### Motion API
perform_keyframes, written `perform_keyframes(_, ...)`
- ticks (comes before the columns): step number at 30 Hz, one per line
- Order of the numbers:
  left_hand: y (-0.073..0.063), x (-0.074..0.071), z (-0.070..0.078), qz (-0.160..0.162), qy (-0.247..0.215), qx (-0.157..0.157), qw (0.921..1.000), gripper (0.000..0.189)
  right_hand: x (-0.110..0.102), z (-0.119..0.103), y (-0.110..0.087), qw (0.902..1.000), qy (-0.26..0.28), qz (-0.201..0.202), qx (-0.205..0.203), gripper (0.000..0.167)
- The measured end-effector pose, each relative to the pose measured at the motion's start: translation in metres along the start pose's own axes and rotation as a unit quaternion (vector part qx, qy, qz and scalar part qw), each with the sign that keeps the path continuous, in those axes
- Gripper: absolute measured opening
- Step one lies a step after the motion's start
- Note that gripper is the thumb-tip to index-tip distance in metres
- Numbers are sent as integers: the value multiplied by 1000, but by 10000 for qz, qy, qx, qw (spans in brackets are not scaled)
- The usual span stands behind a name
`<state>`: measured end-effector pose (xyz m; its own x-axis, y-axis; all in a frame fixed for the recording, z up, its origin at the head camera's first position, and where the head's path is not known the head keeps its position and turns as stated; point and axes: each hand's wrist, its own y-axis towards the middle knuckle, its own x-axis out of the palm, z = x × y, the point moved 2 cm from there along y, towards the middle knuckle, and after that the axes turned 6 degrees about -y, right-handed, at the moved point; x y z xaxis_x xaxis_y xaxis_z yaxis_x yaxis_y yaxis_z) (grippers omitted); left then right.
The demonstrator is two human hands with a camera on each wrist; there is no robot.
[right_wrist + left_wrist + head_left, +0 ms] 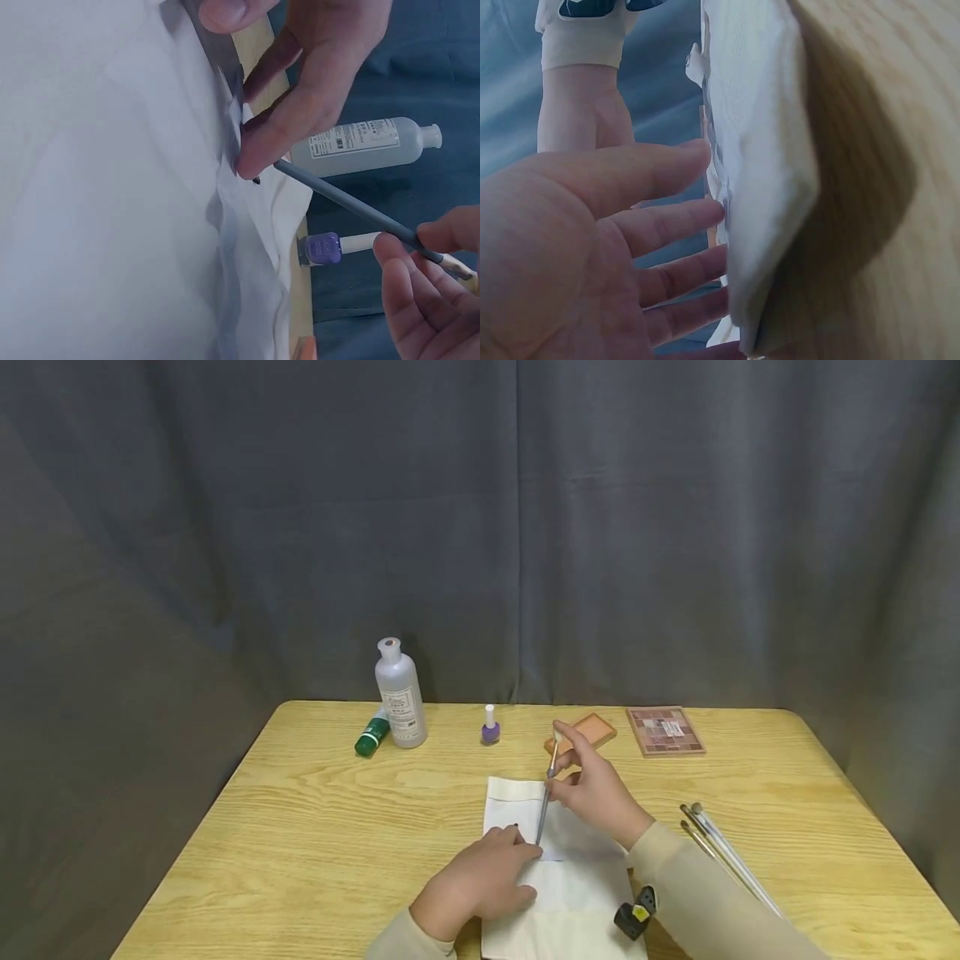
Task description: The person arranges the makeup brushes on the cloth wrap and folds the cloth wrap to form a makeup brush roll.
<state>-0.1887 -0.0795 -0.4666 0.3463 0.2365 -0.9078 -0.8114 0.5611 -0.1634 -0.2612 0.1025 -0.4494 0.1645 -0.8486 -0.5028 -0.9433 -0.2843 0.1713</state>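
A makeup brush with a slim grey handle [349,202] is pinched near its bristle end by the thumb and fingers of my right hand [596,793]. It slants with the handle's lower end at a pocket edge of a white cloth brush roll [566,889]. My left hand [483,877] rests on the roll, fingers extended, fingertips right at that pocket edge beside the handle's end. In the left wrist view, those fingers [682,217] reach to the cloth's near side. A small dark tip [256,180] shows by the left index fingertip.
Several makeup brushes [723,852] lie right of the roll. Behind it are an orange palette [595,728], a multi-pan eyeshadow palette [666,732] and purple nail polish [491,728]. A clear bottle [401,697] and green tube [372,734] are at the back left. A dark curtain [450,527] hangs behind.
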Motion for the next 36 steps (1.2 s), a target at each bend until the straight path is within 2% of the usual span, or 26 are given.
perform_keyframes(9,1,1,1,-28,-1,-132,9999,60,10,7,8,9999,-79,78,58,87)
perform_keyframes(13,2,1,2,-4,104,-101,9999,59,16,11,12,9997,-211,-54,120,88)
perform_keyframes(18,2,1,2,-20,4,-98,9999,55,21,11,13,9991,-233,-183,298,87)
perform_keyframes(25,1,-1,4,-78,4,-127,9999,54,29,12,13,9978,-412,-480,211,84)
perform_keyframes(36,2,-1,5,-120,57,-119,9998,53,33,10,12,9934,-685,-828,395,87)
